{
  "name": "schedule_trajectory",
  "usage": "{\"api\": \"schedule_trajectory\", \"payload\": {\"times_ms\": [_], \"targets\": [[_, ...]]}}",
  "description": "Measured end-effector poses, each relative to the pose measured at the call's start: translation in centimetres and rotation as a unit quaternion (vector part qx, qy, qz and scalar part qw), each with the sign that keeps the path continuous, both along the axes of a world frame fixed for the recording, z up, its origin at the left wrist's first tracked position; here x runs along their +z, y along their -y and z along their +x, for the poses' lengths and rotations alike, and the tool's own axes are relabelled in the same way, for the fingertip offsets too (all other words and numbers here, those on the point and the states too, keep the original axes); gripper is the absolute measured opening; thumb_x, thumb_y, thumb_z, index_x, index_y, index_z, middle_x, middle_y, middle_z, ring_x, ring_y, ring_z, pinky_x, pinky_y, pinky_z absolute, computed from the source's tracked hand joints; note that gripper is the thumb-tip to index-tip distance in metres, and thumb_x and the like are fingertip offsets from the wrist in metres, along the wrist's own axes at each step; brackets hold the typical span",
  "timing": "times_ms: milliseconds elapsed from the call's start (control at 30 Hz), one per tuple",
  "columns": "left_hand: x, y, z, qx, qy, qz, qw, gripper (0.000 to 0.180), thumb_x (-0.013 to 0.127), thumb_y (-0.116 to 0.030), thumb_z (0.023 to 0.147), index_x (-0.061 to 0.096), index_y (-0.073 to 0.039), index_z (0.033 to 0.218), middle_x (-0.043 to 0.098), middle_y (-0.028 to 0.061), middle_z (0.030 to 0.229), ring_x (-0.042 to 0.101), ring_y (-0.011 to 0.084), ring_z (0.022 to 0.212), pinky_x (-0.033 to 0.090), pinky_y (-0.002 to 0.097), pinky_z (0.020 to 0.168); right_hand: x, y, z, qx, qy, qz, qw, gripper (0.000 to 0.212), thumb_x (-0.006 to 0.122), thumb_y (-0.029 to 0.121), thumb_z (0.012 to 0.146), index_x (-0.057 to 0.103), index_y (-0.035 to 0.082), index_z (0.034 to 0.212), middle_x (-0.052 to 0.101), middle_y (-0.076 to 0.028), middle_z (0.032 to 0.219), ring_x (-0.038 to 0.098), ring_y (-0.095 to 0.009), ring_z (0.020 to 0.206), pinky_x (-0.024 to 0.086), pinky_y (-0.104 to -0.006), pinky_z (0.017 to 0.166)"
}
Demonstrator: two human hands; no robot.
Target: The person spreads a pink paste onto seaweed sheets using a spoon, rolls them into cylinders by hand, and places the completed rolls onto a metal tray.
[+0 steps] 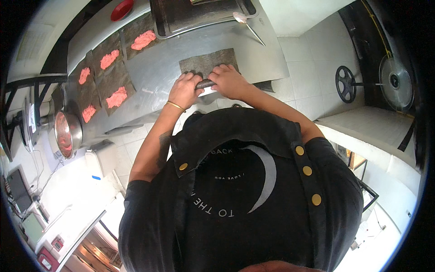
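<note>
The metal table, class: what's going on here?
A person's left hand and right hand hold a dark roll at the near edge of the metal table, with a dark sheet lying flat just beyond. To the left, five pink mounds sit on similar sheets; a metal bowl contains more pink paste.

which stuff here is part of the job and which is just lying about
Part of the job:
- partly rolled dark sheet, held by left hand and right hand
- flat sheets bearing pink paste
- metal bowl with pink residue
- probably the pink-smeared spoon

Apparently just lying about:
- red dish
- spoked wheel
</note>
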State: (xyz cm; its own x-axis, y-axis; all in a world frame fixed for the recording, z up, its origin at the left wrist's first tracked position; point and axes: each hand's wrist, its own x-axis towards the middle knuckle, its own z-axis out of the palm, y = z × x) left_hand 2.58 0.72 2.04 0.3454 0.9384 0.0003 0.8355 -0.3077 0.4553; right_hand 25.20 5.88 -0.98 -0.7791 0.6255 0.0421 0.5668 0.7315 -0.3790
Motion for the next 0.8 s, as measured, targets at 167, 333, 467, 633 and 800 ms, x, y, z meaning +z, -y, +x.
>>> {"api": "schedule_trajectory", "payload": {"times_ms": [167, 333, 467, 633, 800], "targets": [[-1.0, 0.9, -3.1, -0.016, 0.012, 0.023, 1.0, 0.035, 0.083, -0.019, 0.083, 0.072, -0.006, 0.113, 0.066, 0.0132, 0.103, 0.063, 0.0366, 0.104, 0.053, 0.046, 0.094, 0.0, -0.2, 4.5, -0.044, 0.003, 0.004, 0.999, 0.031, 0.075, 0.029, 0.091, 0.07, 0.009, 0.115, 0.065, -0.013, 0.12, 0.059, -0.035, 0.12, 0.045, -0.0501, 0.104], [-0.4, 0.9, -3.2, -0.018, 0.008, 0.05, 0.999, 0.042, 0.083, -0.027, 0.082, 0.072, -0.008, 0.118, 0.065, 0.013, 0.106, 0.061, 0.0353, 0.109, 0.05, 0.0465, 0.099, 1.0, 0.5, 5.5, -0.075, 0.016, 0.034, 0.996, 0.038, 0.078, 0.029, 0.088, 0.07, 0.009, 0.12, 0.066, -0.013, 0.119, 0.06, -0.034, 0.12, 0.045, -0.0491, 0.105], [-0.7, -1.2, -0.2, -0.069, 0.017, 0.006, 0.997, 0.044, 0.081, -0.032, 0.084, 0.069, -0.004, 0.116, 0.064, 0.0152, 0.108, 0.059, 0.0382, 0.112, 0.048, 0.0478, 0.1, 0.7, 0.6, 0.0, -0.034, 0.026, 0.014, 0.999, 0.039, 0.078, 0.029, 0.088, 0.069, 0.009, 0.12, 0.066, -0.013, 0.12, 0.06, -0.035, 0.122, 0.045, -0.0491, 0.105], [-1.1, -2.5, 0.0, -0.083, -0.01, -0.032, 0.996, 0.042, 0.081, -0.03, 0.083, 0.068, -0.003, 0.112, 0.063, 0.0164, 0.106, 0.058, 0.038, 0.11, 0.047, 0.047, 0.099, 1.7, -0.1, -0.6, -0.041, 0.055, -0.038, 0.997, 0.037, 0.078, 0.028, 0.087, 0.069, 0.009, 0.118, 0.066, -0.014, 0.119, 0.061, -0.036, 0.121, 0.047, -0.0498, 0.103], [-1.6, -0.9, -2.8, -0.093, 0.073, 0.022, 0.993, 0.043, 0.085, -0.019, 0.08, 0.07, -0.003, 0.116, 0.065, 0.0145, 0.106, 0.06, 0.0371, 0.105, 0.05, 0.0456, 0.094, 1.3, -0.9, 4.2, -0.063, 0.032, -0.028, 0.997, 0.036, 0.08, 0.022, 0.084, 0.069, 0.006, 0.114, 0.067, -0.014, 0.112, 0.063, -0.037, 0.112, 0.049, -0.0488, 0.098]]}}
